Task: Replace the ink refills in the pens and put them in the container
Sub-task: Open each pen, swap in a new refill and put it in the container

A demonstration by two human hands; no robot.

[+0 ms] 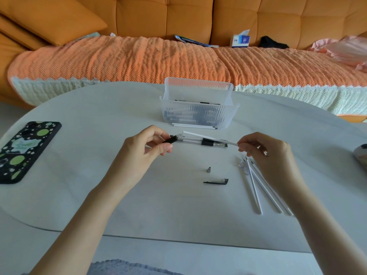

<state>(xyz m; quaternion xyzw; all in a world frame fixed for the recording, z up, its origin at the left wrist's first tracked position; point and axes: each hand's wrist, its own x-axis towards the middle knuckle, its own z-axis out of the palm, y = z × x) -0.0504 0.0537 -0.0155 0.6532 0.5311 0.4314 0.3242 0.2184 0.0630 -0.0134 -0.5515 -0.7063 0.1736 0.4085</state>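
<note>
My left hand (148, 144) grips the black grip end of a pen barrel (172, 139) above the table. My right hand (264, 150) pinches one end of a white refill (210, 138) whose other end meets the barrel's open mouth. Another clear pen with a black grip (204, 142) lies on the table just behind. A metal tip cone (208, 169) and a black-clipped cap (216, 181) lie in front of me. Several white refills (264, 190) lie under my right wrist. The clear ribbed container (198, 114) holds several pens.
A phone in a black-and-green case (25, 149) lies at the table's left. Two white refills (195, 126) lie against the container's front. A grey object (361, 153) shows at the right edge. An orange sofa with a tissue box (240, 39) stands behind the white table (119, 195).
</note>
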